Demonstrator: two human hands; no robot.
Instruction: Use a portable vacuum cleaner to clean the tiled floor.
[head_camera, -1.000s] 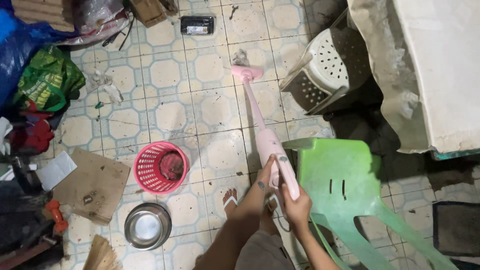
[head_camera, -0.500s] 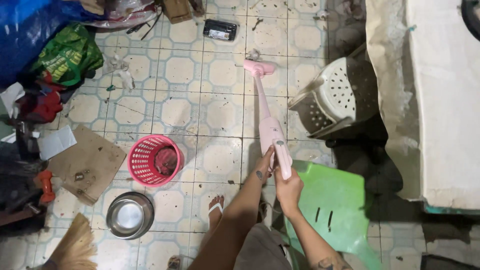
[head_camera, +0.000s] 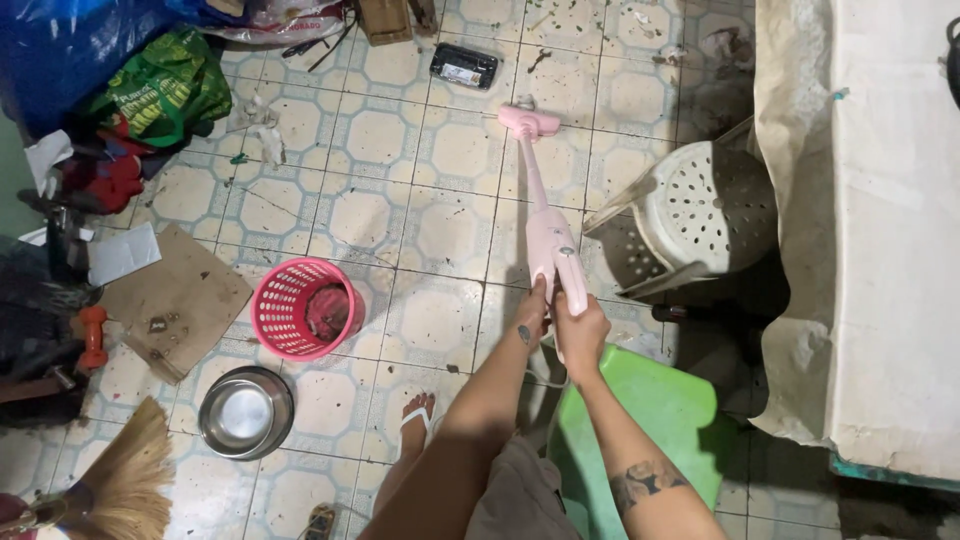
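A pink stick vacuum (head_camera: 548, 232) slants across the tiled floor, its flat head (head_camera: 529, 121) resting on a tile near the top centre. My right hand (head_camera: 581, 335) grips the vacuum's handle at its near end. My left hand (head_camera: 532, 313) holds the body of the vacuum just beside it, thumb along the pink casing. Both forearms reach up from the bottom of the view, over my knee and a foot in a white sandal (head_camera: 415, 418).
A green plastic chair (head_camera: 655, 415) sits under my right arm. A tipped white perforated stool (head_camera: 690, 215) lies right of the vacuum, beside a white cloth-draped table (head_camera: 880, 230). A pink basket (head_camera: 300, 308), steel bowl (head_camera: 245, 412), cardboard (head_camera: 175, 310), broom (head_camera: 120, 490), bags and a black tray (head_camera: 463, 66) crowd the left and top.
The vacuum head has slid forward and to the right across the tiles. My hands moved with it, and the green chair now lies lower in view, closer to my body.
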